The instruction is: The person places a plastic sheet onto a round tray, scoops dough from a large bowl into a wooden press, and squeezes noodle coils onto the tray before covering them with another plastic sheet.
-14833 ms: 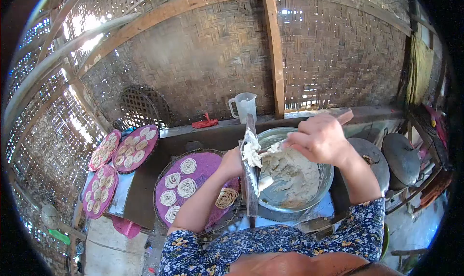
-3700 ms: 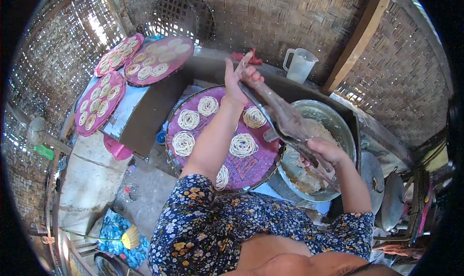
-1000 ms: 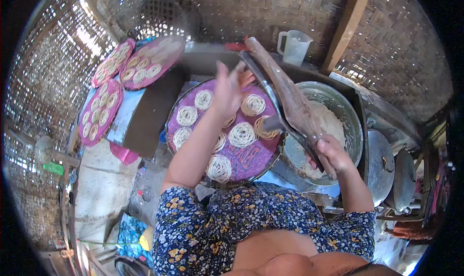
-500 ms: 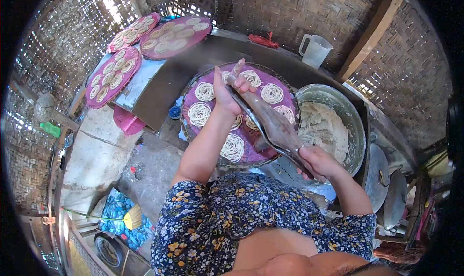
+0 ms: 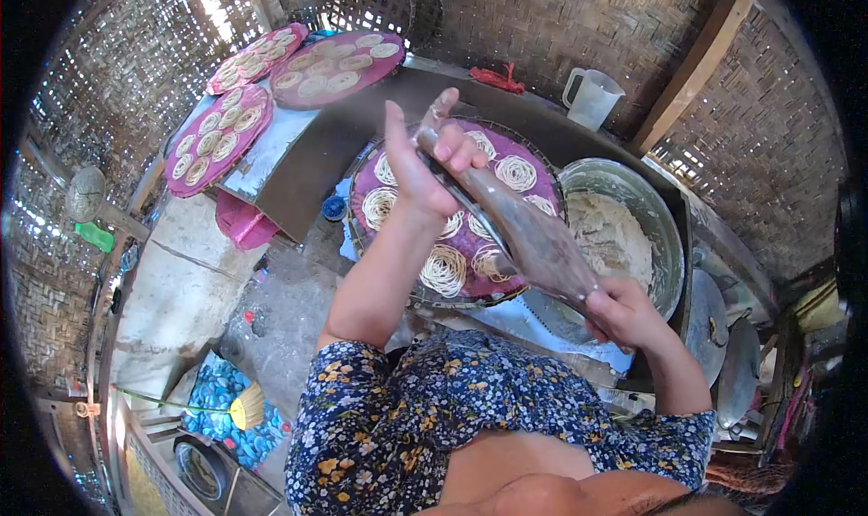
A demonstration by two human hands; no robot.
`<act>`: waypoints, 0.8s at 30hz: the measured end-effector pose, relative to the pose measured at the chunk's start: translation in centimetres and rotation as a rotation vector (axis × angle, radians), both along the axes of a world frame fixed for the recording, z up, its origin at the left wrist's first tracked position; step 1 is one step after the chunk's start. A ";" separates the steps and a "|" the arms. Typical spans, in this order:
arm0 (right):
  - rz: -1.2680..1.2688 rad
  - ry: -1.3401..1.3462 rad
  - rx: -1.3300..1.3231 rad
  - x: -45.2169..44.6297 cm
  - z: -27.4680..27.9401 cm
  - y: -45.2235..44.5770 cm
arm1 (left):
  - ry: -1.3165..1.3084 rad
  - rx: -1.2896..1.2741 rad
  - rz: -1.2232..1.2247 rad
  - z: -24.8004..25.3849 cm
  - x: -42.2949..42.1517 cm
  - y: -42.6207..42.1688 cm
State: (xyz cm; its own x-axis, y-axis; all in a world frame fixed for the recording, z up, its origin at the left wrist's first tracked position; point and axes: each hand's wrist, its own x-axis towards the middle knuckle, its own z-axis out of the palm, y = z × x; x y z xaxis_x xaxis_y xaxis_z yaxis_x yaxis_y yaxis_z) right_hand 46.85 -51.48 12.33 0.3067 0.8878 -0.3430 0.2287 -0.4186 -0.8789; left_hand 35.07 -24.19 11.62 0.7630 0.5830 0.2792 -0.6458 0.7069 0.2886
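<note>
A long wooden press (image 5: 533,236) slants over the pink round tray (image 5: 466,272), which carries several coiled noodle nests. My left hand (image 5: 429,159) grips the press's upper end, fingers curled over the wood and thumb sticking up. Around the lower right end is wrapped my right hand (image 5: 624,313). A coil (image 5: 488,263) lies under the press's short spout. Pale dough (image 5: 610,236) sits in a big metal basin (image 5: 674,254) to the right of the tray. The press partly hides the tray and the basin's near side.
Three pink trays of coils (image 5: 217,141) stand at the upper left. A plastic jug (image 5: 594,98) and a red cloth or bag (image 5: 497,79) are on the back ledge. Metal lids (image 5: 740,371) lean at the right. A broom head (image 5: 246,408) lies lower left.
Earlier, dough was being put into the opened press above the basin. Now both hands hold the press over the tray. My left hand, lifted off it a second ago, grips its upper end again.
</note>
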 end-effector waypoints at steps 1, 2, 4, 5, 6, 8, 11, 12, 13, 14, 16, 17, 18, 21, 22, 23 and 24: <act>-0.017 0.024 -0.012 -0.2 0.6 -0.6 | -0.023 0.001 -0.020 0.0 0.2 -0.3; -0.040 -0.046 -0.039 -0.2 1.2 -1.1 | -0.046 -0.003 -0.039 0.0 0.6 -0.7; -0.038 -0.208 0.003 0.1 1.5 -1.2 | -0.047 -0.028 -0.030 0.5 0.9 -1.3; -0.038 -0.291 0.030 0.4 1.7 -1.0 | -0.061 -0.019 -0.037 0.8 1.1 -0.7; -0.039 -0.323 -0.006 0.3 2.0 -0.5 | -0.078 -0.006 -0.045 1.1 1.1 0.1; -0.045 -0.298 0.062 0.1 1.6 1.0 | -0.082 0.010 -0.046 2.2 0.6 1.1; -0.036 -0.221 0.089 -1.2 1.5 1.3 | -0.086 0.045 -0.055 3.0 -1.0 1.3; -0.026 -0.189 0.083 -1.5 1.4 1.2 | -0.040 0.053 -0.017 3.0 -1.3 0.9; -0.024 -0.173 0.080 -1.6 1.1 0.7 | -0.021 0.058 -0.006 2.7 -1.4 0.3; -0.019 -0.156 0.077 -0.7 0.4 0.2 | -0.001 0.064 0.008 2.2 -0.8 -0.2; -0.032 -0.152 0.048 -0.9 0.1 -1.0 | 0.043 0.002 -0.003 1.7 -0.6 -1.6; -0.037 -0.194 0.057 -0.9 -0.2 -1.7 | 0.043 -0.013 -0.032 1.3 -0.3 -2.0; -0.040 -0.236 0.067 -0.6 -0.6 -2.4 | 0.043 -0.028 -0.059 0.5 0.3 -2.1; -0.085 -0.293 0.020 0.8 -1.1 -3.0 | 0.057 -0.059 -0.079 -0.2 2.5 -2.7; -0.111 -0.303 -0.007 0.8 -1.0 -3.1 | 0.071 -0.059 -0.067 0.2 2.8 -3.0; -0.114 -0.297 0.019 1.1 -1.1 -3.3 | 0.084 -0.057 -0.056 0.5 3.1 -3.1; -0.121 -0.293 0.047 1.4 -1.4 -3.5 | -0.049 0.018 -0.135 0.5 3.2 -2.8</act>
